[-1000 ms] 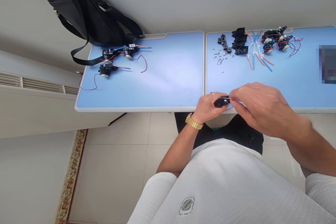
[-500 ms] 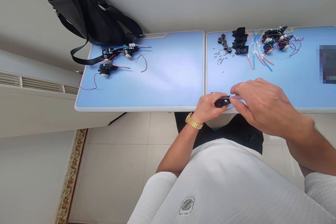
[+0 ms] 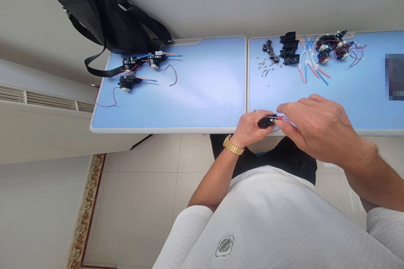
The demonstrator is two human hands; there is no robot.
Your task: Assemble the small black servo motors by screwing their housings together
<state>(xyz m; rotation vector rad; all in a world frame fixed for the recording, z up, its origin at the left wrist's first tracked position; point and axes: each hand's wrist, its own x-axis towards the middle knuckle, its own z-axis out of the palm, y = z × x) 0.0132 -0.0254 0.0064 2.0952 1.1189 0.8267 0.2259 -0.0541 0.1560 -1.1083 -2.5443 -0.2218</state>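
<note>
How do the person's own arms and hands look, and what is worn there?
Short white sleeves cover the upper arms. The left hand wears a thin silvery ring and, at its wrist, a gold linked band, probably a watch. The right hand shows neither.

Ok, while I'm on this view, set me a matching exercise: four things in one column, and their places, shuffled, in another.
Things
1. Black bag
2. Slim tool
3. Small screws
4. Black part

Places
A. Held in the left hand
B. Scattered on the right tabletop
C. Against the wall, by the left tabletop
D. Held in the right hand

Pairs: 1-C, 2-D, 3-B, 4-A
</note>
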